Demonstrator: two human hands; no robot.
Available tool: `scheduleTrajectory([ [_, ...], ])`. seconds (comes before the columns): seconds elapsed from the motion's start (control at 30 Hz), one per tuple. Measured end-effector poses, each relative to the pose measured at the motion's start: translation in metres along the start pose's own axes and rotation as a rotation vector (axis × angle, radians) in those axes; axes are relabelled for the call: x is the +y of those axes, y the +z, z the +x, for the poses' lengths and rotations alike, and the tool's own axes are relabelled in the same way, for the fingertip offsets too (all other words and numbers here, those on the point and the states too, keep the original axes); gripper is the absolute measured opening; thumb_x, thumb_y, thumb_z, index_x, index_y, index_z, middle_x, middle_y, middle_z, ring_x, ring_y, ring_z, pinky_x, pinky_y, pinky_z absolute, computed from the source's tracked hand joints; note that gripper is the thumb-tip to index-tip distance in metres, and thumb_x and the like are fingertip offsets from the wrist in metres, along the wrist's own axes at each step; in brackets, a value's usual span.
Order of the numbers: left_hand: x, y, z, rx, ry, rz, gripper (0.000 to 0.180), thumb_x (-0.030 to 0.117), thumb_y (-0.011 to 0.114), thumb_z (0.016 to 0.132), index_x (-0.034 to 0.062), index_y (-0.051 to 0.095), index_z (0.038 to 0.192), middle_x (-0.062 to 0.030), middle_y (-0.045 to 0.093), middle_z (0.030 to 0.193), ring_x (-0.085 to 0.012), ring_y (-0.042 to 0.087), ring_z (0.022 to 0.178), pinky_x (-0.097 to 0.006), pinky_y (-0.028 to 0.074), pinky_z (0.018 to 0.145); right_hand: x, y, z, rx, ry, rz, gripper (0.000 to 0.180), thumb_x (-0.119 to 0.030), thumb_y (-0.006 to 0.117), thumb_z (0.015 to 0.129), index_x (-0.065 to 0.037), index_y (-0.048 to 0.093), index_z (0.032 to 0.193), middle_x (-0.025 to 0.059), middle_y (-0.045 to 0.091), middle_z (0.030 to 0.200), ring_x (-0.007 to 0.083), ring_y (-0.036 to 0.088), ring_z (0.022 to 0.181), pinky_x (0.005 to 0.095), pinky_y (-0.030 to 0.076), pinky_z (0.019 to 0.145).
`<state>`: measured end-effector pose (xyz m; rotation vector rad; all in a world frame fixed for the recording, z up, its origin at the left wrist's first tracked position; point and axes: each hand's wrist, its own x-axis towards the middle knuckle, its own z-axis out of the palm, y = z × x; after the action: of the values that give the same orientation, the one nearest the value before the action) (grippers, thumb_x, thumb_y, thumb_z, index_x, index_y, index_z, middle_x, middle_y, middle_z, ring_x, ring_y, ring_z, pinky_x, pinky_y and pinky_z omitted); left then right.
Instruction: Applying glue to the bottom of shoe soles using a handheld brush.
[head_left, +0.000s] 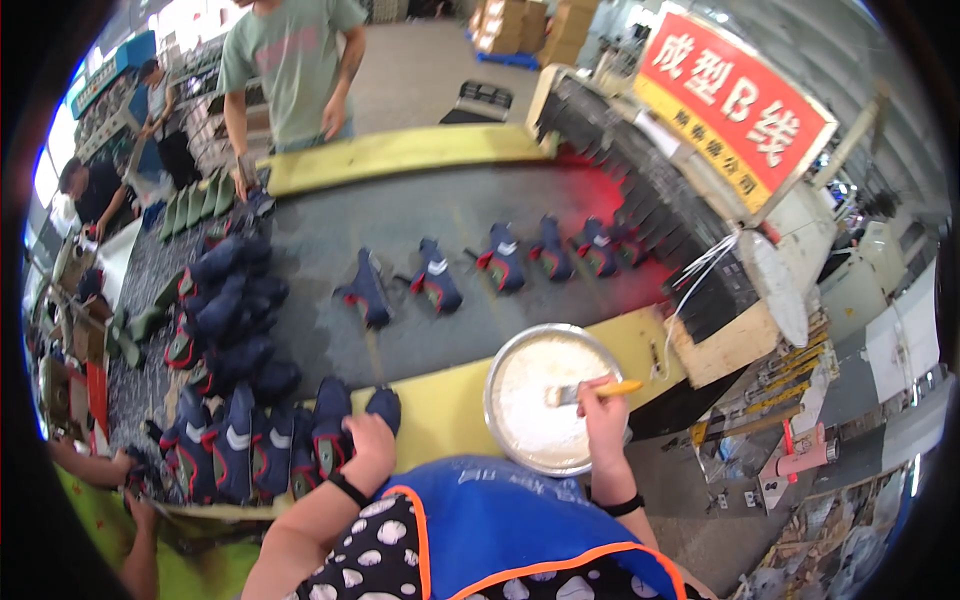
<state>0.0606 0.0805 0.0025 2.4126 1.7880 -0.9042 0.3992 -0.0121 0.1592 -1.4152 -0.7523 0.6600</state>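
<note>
Nearest is the blue apron (500, 510). Past it, the left hand (370, 445) bends its fingers over a dark blue shoe (331, 410) at the near edge; whether they pinch it cannot be told. More shoes (238, 450) stand packed to its left. The right hand (604, 408) grasps the brush (567, 395) near its yellow handle, bristles over or in the white liquid (535, 428) of the basin (489, 400), on the near ledge (440, 440). A loose wrist, a light load and a wipe on the rim would likely prevent drips; the left fingers should stay clear of wet bristles. Farther on, spaced shoes (502, 258) line the dark belt (310, 240) toward a red glow (590, 180); beyond the far ledge (400, 157) stands a worker (290, 60).
</note>
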Motion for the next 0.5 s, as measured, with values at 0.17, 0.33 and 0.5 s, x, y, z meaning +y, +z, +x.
scheduleTrajectory([
  [0.17,0.041,-0.011,-0.002,0.081,0.167,-0.171,0.047,0.038,0.061,0.092,0.0029,0.058,0.122,-0.0137,0.065,0.112,-0.027,0.067,0.104,-0.044,0.051,0.086,0.006,-0.02,-0.015,0.025,-0.033,0.009,0.012,-0.001,0.064,0.092,-0.004,0.053,0.088,0.0028,0.058,0.07,0.0065,0.052,0.055,0.0217,0.042,0.05],
  [0.33,0.032,-0.033,0.027,-0.012,0.441,-0.489,0.082,0.07,0.076,0.067,0.0047,0.064,0.116,-0.0106,0.065,0.114,-0.0335,0.068,0.102,-0.042,0.052,0.09,0.021,-0.035,-0.02,0.092,0.047,0.014,0.01,-0.004,0.065,0.091,-0.004,0.055,0.09,0.0026,0.059,0.073,0.0073,0.053,0.057,0.022,0.044,0.052],
  [0.5,-0.006,-0.016,0.027,0.118,0.201,-0.615,0.084,0.071,0.069,0.074,0.019,0.056,0.139,-0.0167,0.058,0.125,-0.0337,0.056,0.121,-0.051,0.049,0.094,0.044,-0.052,-0.033,0.154,0.033,-0.049,0.011,-0.005,0.067,0.089,-0.002,0.057,0.086,0.0023,0.058,0.067,0.0074,0.053,0.052,0.0222,0.043,0.049],
])
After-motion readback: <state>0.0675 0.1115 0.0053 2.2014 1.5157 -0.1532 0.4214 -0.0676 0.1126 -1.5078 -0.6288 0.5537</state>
